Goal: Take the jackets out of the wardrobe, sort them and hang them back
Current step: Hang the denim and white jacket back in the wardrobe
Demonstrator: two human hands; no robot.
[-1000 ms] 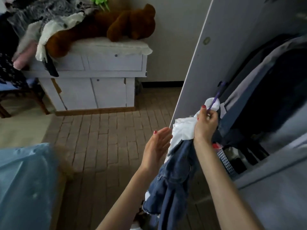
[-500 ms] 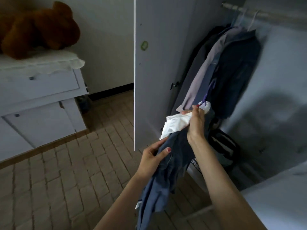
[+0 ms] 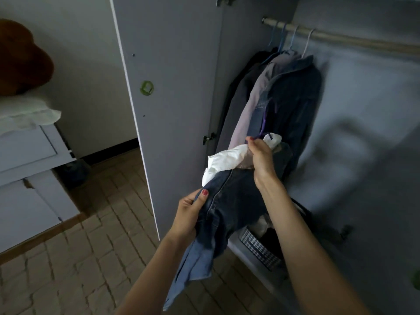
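While I stand before the open wardrobe [image 3: 172, 110], its rail [image 3: 341, 38] runs across at about one o'clock, with the hung jackets [image 3: 293, 105] bunched at its left end. Below them, at five o'clock, a checked basket [image 3: 256, 246] sits on the wardrobe floor. Between me and all that is the denim jacket [image 3: 227, 201], a pale lining spilling from its collar, well below the rail and not yet hung. My left hand [image 3: 189, 214] grips a fold of the denim at seven o'clock; my right hand [image 3: 261, 155] pinches the collar together with the base of the purple hanger [image 3: 264, 123] — its hook I cannot make out against the dark jackets. My worry, as I judge it: the jacket sits bunched on the hanger, so lifting it could let a shoulder slip off, or the hook could snag a neighbouring sleeve — dragging that jacket askew.
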